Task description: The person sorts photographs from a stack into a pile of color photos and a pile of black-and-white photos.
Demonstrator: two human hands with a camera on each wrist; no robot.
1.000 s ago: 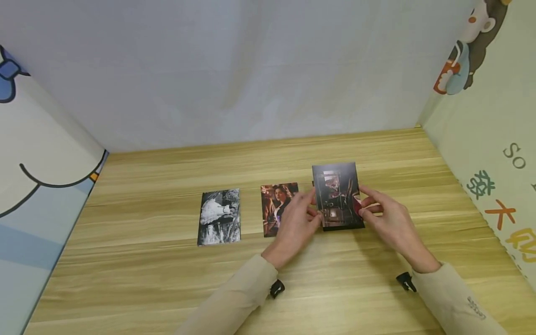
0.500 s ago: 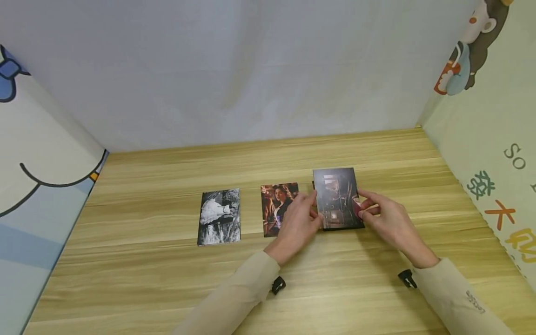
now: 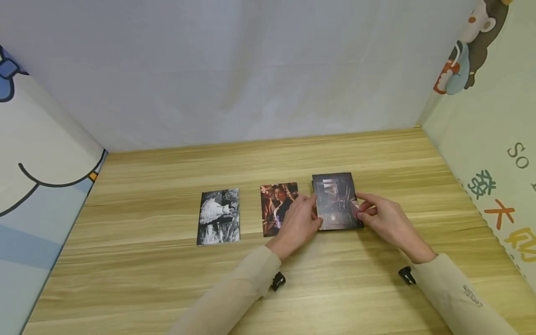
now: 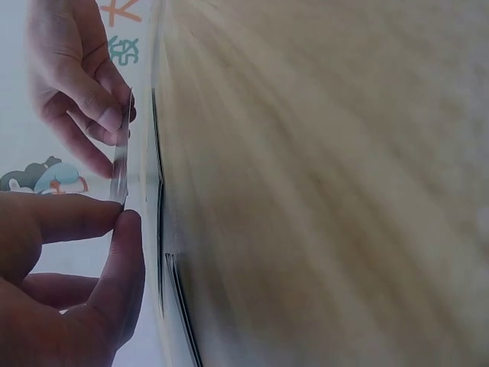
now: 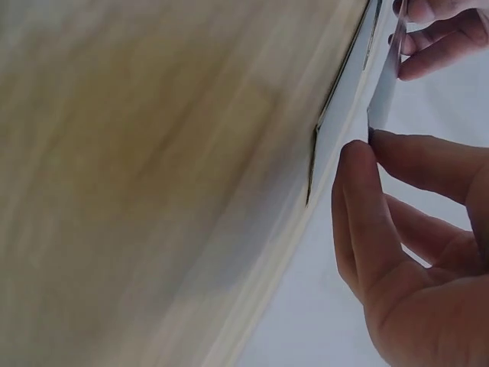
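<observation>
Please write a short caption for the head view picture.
Both hands, left hand and right hand, hold a dark photo card by its edges above a wooden table.

The right-hand wall panel shows "SO" above Chinese characters 葵 and 大.

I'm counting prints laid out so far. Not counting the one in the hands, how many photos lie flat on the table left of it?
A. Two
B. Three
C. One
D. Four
A: a black-and-white photo and a colour portrait lie on the table, left of the dark photo pinched by the left hand and right hand.
</observation>
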